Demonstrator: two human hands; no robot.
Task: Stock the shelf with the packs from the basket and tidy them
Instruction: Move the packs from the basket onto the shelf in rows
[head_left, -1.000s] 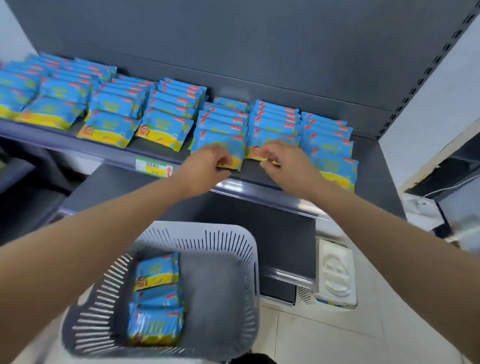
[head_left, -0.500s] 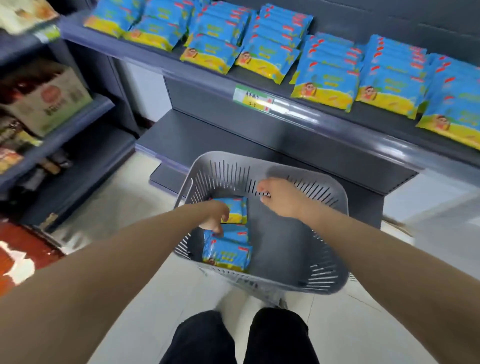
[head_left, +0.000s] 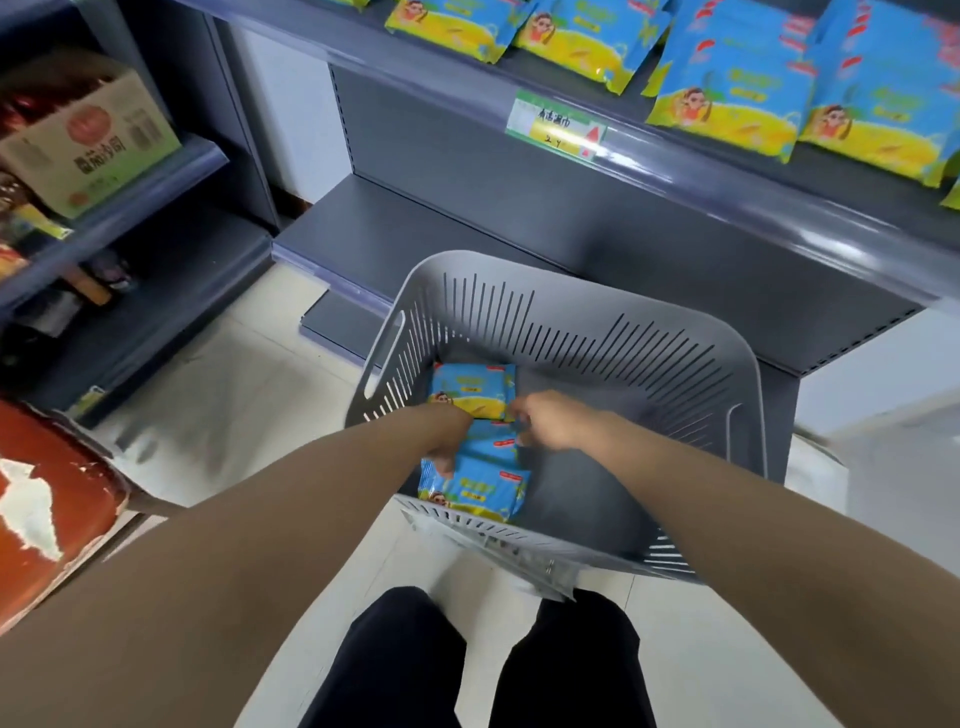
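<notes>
A grey slotted basket (head_left: 649, 353) stands on the floor in front of my legs. Three blue-and-yellow packs lie along its left side: a top pack (head_left: 470, 387), a middle pack (head_left: 493, 441) and a bottom pack (head_left: 480, 491). My left hand (head_left: 447, 436) reaches in and closes over the middle pack, its thumb resting on the bottom pack. My right hand (head_left: 553, 421) has its fingers curled onto the right edge of the top pack. Above, the grey shelf (head_left: 691, 182) holds rows of the same packs (head_left: 727, 98).
A price tag (head_left: 556, 124) sits on the shelf's front rail. A lower grey shelf (head_left: 415, 223) is behind the basket. Left shelving holds a cardboard box (head_left: 88, 140). A red worn surface (head_left: 47, 519) is at the left, a white object (head_left: 893, 467) at the right.
Both hands left the packs on the shelf and came down into the basket. My view dropped from the shelf to the basket, and the hands have closed on packs there.
</notes>
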